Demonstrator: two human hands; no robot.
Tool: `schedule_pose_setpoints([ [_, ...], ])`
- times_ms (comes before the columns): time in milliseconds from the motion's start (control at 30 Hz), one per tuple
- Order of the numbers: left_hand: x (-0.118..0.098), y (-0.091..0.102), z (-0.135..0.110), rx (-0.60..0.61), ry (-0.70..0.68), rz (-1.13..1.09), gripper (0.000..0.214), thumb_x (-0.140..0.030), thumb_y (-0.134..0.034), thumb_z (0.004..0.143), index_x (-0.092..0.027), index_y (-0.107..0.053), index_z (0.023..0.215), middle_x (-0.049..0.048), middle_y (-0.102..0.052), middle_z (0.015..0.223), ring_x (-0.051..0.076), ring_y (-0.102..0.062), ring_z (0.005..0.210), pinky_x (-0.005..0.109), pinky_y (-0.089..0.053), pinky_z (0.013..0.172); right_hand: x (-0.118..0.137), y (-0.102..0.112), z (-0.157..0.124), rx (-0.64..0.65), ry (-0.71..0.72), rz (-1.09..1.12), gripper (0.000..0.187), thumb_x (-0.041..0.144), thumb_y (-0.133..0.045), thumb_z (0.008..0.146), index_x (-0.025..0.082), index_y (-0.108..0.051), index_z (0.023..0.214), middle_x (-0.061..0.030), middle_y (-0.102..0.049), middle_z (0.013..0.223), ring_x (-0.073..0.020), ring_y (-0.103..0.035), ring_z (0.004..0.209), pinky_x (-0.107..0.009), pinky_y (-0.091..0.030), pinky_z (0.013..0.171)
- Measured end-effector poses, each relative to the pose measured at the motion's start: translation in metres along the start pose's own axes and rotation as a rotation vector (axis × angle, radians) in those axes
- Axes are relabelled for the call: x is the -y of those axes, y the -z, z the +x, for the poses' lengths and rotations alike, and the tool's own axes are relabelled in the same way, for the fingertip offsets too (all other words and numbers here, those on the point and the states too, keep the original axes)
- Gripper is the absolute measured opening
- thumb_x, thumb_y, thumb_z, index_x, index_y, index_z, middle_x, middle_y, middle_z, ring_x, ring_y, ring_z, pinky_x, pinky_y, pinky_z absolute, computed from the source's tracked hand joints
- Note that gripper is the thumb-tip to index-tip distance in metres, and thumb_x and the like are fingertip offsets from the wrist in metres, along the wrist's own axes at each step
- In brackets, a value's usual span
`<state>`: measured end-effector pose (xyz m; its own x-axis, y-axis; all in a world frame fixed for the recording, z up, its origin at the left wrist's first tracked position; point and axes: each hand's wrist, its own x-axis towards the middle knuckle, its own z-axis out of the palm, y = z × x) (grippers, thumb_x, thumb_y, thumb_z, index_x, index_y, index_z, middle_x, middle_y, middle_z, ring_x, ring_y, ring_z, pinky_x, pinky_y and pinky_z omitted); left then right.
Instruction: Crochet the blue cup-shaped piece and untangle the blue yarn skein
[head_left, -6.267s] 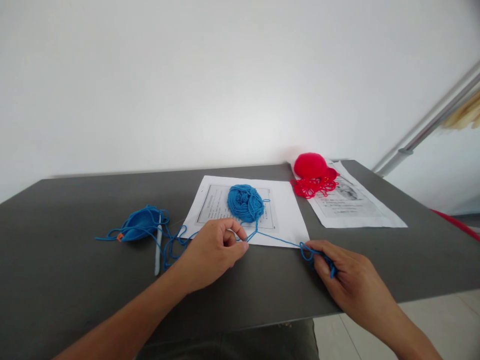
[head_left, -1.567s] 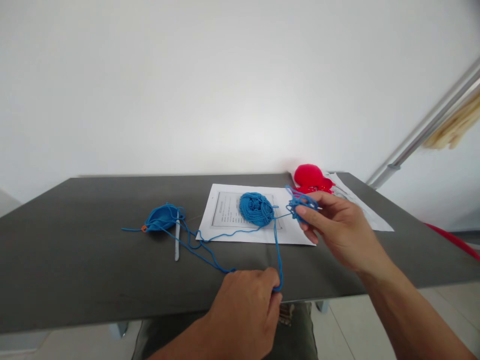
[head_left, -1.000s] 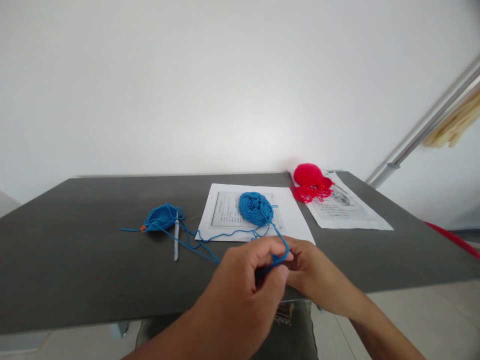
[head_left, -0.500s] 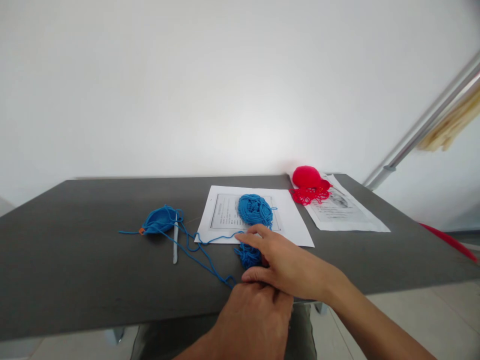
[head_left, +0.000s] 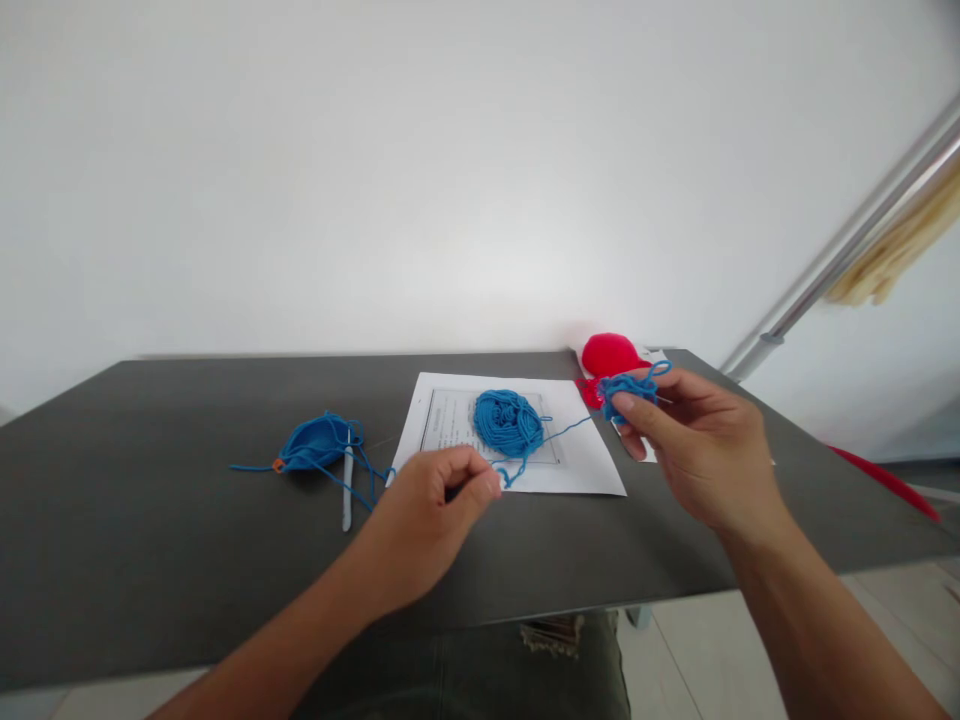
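Note:
My right hand (head_left: 697,435), raised over the table's right side, pinches a small tangled bundle of blue yarn (head_left: 628,395). From it a strand runs left toward a larger blue yarn coil (head_left: 508,422) lying on a printed sheet (head_left: 589,450). My left hand (head_left: 435,510) is closed in a pinch on a blue yarn strand (head_left: 517,472) just in front of that coil. Farther left lies a blue crocheted piece (head_left: 319,443) with an orange marker (head_left: 278,466) at its tip. A pale crochet hook (head_left: 347,490) rests against its right end.
Red yarn (head_left: 611,354) sits at the back right on a second sheet, partly hidden behind my right hand. The dark table (head_left: 187,560) meets a white wall behind. A metal pole (head_left: 817,280) slants at the right.
My hands were together at the table's front edge and have moved apart. The right one has lifted the small blue yarn bundle up and to the right; the left now pinches a strand.

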<state>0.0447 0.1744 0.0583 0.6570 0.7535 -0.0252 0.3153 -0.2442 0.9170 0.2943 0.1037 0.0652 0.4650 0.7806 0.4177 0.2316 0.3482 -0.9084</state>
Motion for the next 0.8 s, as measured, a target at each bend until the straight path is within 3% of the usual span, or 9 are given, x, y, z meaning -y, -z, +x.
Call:
schedule_pose_setpoints([
  [133, -0.018, 0.023, 0.016, -0.125, 0.000, -0.317, 0.029, -0.038, -0.056, 0.095, -0.014, -0.070, 0.091, -0.0089, -0.039, 0.047, 0.010, -0.026, 0.048, 0.026, -0.021, 0.053, -0.002, 0.011, -0.009, 0.034, -0.047, -0.039, 0.014, 0.029, -0.087, 0.079, 0.024, -0.075, 0.085, 0.0032, -0.065, 0.066, -0.0087, -0.054, 0.050, -0.021, -0.045, 0.044],
  [300, -0.046, 0.019, 0.018, -0.053, -0.077, -0.404, 0.028, -0.033, -0.058, 0.094, -0.011, -0.074, 0.101, -0.0082, -0.042, 0.047, 0.009, -0.026, 0.047, 0.026, -0.021, 0.052, -0.007, -0.006, -0.030, 0.533, -0.225, -0.154, 0.020, 0.032, -0.084, 0.080, 0.019, -0.078, 0.095, 0.0004, -0.070, 0.076, -0.0083, -0.053, 0.050, -0.021, -0.045, 0.042],
  [400, -0.052, 0.001, 0.007, 0.073, -0.080, -0.333, 0.030, -0.029, -0.056, 0.094, -0.012, -0.076, 0.106, -0.0071, -0.047, 0.048, 0.009, -0.032, 0.047, 0.026, -0.025, 0.051, -0.015, -0.036, -0.043, 0.670, -0.180, -0.147, 0.004, 0.020, -0.077, 0.084, 0.021, -0.080, 0.085, -0.0003, -0.074, 0.079, -0.0125, -0.062, 0.066, -0.024, -0.052, 0.059],
  [500, -0.051, -0.012, -0.005, 0.220, -0.041, -0.284, 0.034, -0.032, -0.054, 0.095, -0.016, -0.075, 0.117, -0.0071, -0.050, 0.050, 0.010, -0.039, 0.048, 0.026, -0.031, 0.054, -0.018, -0.063, -0.049, 0.701, -0.130, -0.111, 0.025, 0.017, -0.066, 0.089, 0.022, -0.076, 0.067, -0.0007, -0.075, 0.075, -0.0162, -0.068, 0.076, -0.028, -0.054, 0.072],
  [567, -0.051, -0.009, -0.005, 0.231, -0.031, -0.309, 0.037, -0.032, -0.055, 0.095, -0.016, -0.074, 0.122, -0.0073, -0.050, 0.050, 0.010, -0.039, 0.047, 0.025, -0.032, 0.053, -0.018, -0.071, -0.050, 0.711, -0.127, -0.094, 0.024, 0.017, -0.067, 0.088, 0.023, -0.076, 0.066, -0.0007, -0.075, 0.076, -0.0164, -0.068, 0.077, -0.028, -0.055, 0.073],
  [667, -0.054, 0.014, 0.009, 0.106, -0.032, -0.387, 0.035, -0.026, -0.058, 0.092, -0.010, -0.074, 0.120, -0.0068, -0.048, 0.047, 0.009, -0.034, 0.045, 0.024, -0.027, 0.050, -0.016, -0.063, -0.044, 0.706, -0.182, -0.085, 0.004, 0.022, -0.076, 0.083, 0.022, -0.079, 0.080, 0.0002, -0.072, 0.075, -0.0120, -0.062, 0.063, -0.023, -0.050, 0.058],
  [800, -0.053, 0.059, 0.046, -0.070, -0.068, -0.371, 0.025, -0.016, -0.062, 0.087, -0.007, -0.075, 0.106, -0.0022, -0.054, 0.052, 0.008, -0.037, 0.045, 0.024, -0.028, 0.049, -0.010, -0.030, -0.025, 0.590, -0.274, -0.060, 0.023, 0.036, -0.084, 0.079, 0.018, -0.079, 0.092, -0.0009, -0.069, 0.065, -0.0092, -0.053, 0.046, -0.021, -0.043, 0.041],
])
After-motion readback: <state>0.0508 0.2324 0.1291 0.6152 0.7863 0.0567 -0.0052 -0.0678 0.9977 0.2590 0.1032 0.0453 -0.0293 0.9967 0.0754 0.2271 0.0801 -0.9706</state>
